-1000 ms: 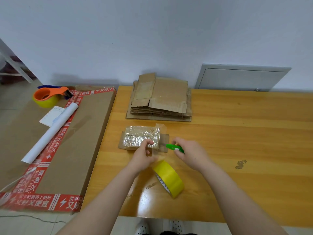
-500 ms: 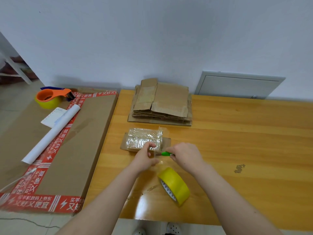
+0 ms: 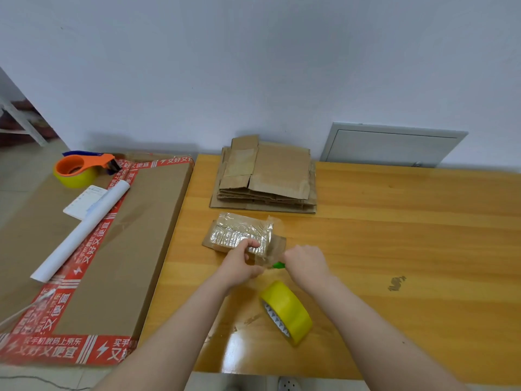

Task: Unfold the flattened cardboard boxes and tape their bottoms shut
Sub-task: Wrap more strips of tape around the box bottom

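Note:
A small cardboard box (image 3: 239,234) lies on the wooden table (image 3: 394,244), its top covered in shiny clear tape. My left hand (image 3: 239,263) pinches the strip of clear tape at the box's near right corner. My right hand (image 3: 306,265) grips a green cutter (image 3: 278,265), whose tip meets that strip. A yellow tape roll (image 3: 286,311) stands on edge just in front of both hands. A stack of flattened cardboard boxes (image 3: 267,176) lies behind the small box, near the wall.
A large flat carton with red printed tape (image 3: 118,249) sits left of the table. On it lie an orange tape dispenser (image 3: 81,167), a white paper roll (image 3: 81,232) and a small card (image 3: 81,201). A grey panel (image 3: 392,145) leans on the wall.
My right hand with the green cutter has moved left, closer to my left hand and the tape strip. The view has tilted up slightly.

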